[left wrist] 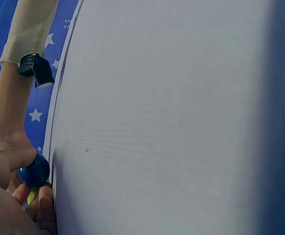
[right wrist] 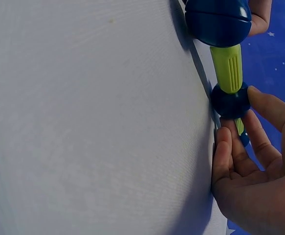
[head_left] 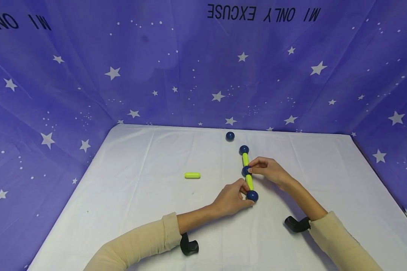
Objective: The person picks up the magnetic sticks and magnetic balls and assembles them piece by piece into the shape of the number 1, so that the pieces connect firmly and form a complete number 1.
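Observation:
A chain of blue balls and yellow-green rods lies on the white table, running away from me. My left hand pinches the near ball between thumb and fingers. Up the chain, my right hand holds the middle ball with thumb and fingertips. One ribbed rod joins these two balls. Another rod links the middle ball to the far ball. In the left wrist view, fingers and thumb partly cover the near ball.
A loose yellow-green rod lies left of the chain. Beyond the far end sits a single blue ball. Black wrist mounts show below both sleeves. Purple star-patterned cloth stands around the table's back and sides.

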The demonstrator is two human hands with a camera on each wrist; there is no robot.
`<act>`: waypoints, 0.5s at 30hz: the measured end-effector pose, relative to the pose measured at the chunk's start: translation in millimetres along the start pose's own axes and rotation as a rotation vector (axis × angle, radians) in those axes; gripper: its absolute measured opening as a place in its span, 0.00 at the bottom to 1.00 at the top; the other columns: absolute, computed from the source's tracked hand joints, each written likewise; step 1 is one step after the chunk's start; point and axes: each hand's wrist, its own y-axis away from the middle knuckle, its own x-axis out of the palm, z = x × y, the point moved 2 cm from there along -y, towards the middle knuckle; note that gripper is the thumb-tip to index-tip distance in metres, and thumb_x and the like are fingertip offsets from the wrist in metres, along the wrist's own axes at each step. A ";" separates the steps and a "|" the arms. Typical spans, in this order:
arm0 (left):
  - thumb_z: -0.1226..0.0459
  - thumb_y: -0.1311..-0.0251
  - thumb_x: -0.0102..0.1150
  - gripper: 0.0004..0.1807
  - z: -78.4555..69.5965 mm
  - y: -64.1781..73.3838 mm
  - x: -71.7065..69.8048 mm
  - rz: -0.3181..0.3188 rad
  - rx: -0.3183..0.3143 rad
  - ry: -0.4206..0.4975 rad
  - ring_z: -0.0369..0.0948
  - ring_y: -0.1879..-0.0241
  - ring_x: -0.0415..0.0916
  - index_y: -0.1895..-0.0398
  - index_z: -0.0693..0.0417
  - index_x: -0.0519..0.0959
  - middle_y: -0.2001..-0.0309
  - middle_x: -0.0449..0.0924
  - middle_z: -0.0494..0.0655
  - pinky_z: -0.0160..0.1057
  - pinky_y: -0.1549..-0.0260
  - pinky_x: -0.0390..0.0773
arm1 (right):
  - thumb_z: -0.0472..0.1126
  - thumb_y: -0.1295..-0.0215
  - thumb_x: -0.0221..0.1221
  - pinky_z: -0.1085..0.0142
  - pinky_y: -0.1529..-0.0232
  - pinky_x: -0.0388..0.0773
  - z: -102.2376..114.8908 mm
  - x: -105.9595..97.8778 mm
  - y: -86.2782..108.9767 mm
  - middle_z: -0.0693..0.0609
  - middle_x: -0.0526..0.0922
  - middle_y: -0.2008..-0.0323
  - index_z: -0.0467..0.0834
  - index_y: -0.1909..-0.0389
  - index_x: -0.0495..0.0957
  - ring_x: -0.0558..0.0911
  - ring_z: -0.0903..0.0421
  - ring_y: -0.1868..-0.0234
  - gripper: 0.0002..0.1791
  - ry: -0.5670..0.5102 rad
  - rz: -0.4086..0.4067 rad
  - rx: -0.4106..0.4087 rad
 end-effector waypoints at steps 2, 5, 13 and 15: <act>0.66 0.47 0.75 0.18 0.2 0.0 0.0 -0.001 -0.001 0.000 0.25 0.75 0.71 0.59 0.55 0.75 0.65 0.83 0.42 0.25 0.72 0.72 | 0.45 0.36 0.68 0.55 0.50 0.64 0.0 0.1 -0.2 0.49 0.86 0.59 0.37 0.49 0.80 0.77 0.49 0.52 0.20 0.002 0.001 -0.001; 0.66 0.47 0.75 0.18 0.7 -0.1 0.0 -0.002 -0.004 0.000 0.25 0.74 0.70 0.59 0.55 0.75 0.65 0.82 0.41 0.25 0.72 0.72 | 0.45 0.36 0.68 0.55 0.49 0.65 0.0 0.4 -0.5 0.49 0.86 0.58 0.37 0.49 0.80 0.78 0.50 0.51 0.20 0.003 0.001 -0.002; 0.66 0.47 0.75 0.18 -0.2 -0.3 -0.3 0.000 0.004 -0.005 0.25 0.74 0.70 0.59 0.55 0.75 0.64 0.82 0.42 0.25 0.71 0.72 | 0.44 0.36 0.68 0.55 0.48 0.64 -0.5 0.9 -1.6 0.48 0.86 0.57 0.37 0.49 0.80 0.78 0.49 0.50 0.20 -0.003 -0.007 0.002; 0.66 0.47 0.75 0.18 -0.2 -0.3 -0.4 0.000 0.005 -0.006 0.25 0.74 0.70 0.59 0.55 0.75 0.65 0.82 0.42 0.25 0.72 0.72 | 0.45 0.36 0.68 0.55 0.48 0.64 -0.4 1.0 -1.6 0.48 0.86 0.57 0.37 0.48 0.80 0.78 0.48 0.49 0.20 -0.004 -0.009 0.003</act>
